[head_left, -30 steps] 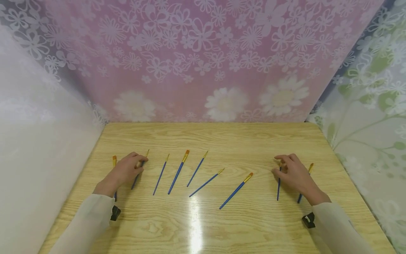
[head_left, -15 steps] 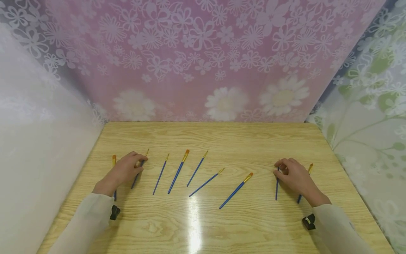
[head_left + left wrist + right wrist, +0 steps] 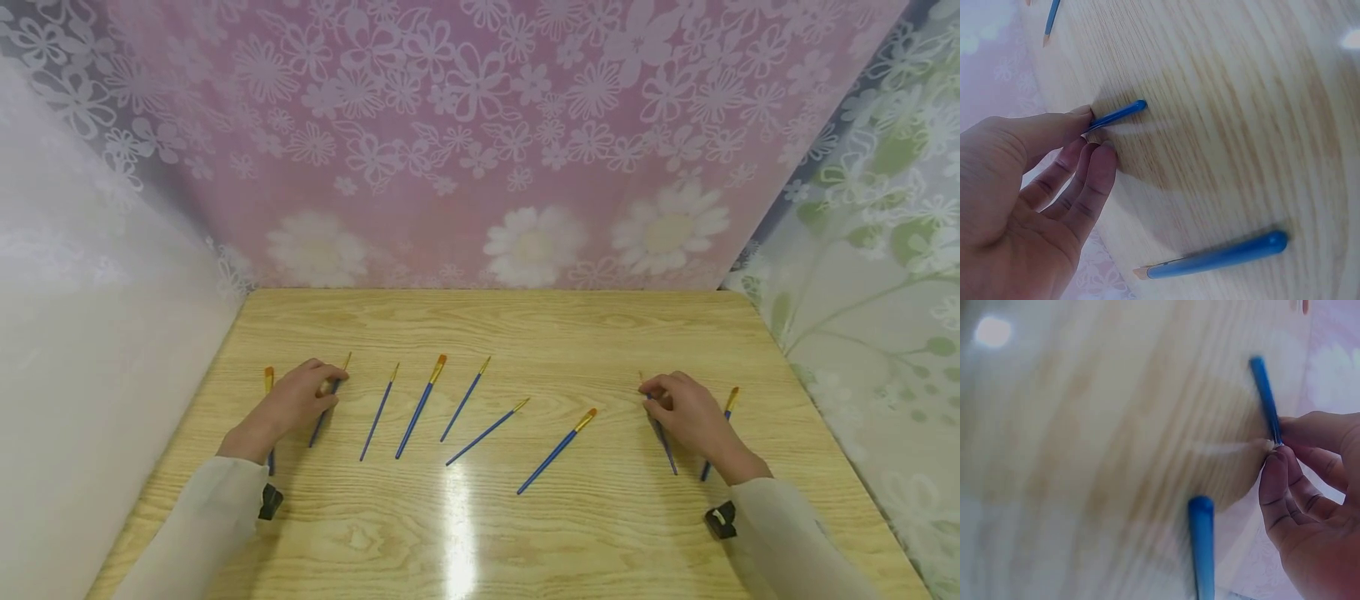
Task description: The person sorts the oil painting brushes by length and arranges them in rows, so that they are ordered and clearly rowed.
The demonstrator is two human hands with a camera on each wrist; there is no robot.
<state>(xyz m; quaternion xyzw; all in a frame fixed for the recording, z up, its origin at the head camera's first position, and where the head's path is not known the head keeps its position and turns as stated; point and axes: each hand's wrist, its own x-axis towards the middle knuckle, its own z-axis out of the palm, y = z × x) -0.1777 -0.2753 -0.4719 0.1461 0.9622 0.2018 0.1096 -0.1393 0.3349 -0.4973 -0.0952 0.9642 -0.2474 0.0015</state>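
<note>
Toward the left of the table, my left hand (image 3: 296, 398) pinches a thin blue-handled paintbrush (image 3: 322, 421) whose gold ferrule pokes out past the fingers. In the left wrist view, thumb and fingertips meet around that brush's handle (image 3: 1119, 115). On the right, my right hand (image 3: 688, 417) pinches another slim paintbrush (image 3: 665, 447) near its ferrule, with the handle slanting down and rightward. The right wrist view has this brush's handle (image 3: 1264, 390) between thumb and fingertips. A flat orange-bristled paintbrush (image 3: 269, 379) lies partly hidden under the left wrist. Beside the right wrist lies a round-tipped paintbrush (image 3: 731, 402).
Between the hands, several paintbrushes lie spread on the wood-grain table (image 3: 480, 333), among them a wide flat brush (image 3: 423, 408) and an angled round-tipped brush (image 3: 558, 450). A pink floral backdrop (image 3: 450, 167) rises behind the table's far edge, with pale panels at both sides.
My right fingers have closed on the slim paintbrush and turned it, its handle end swinging right and its tip left. My left hand has stayed in place.
</note>
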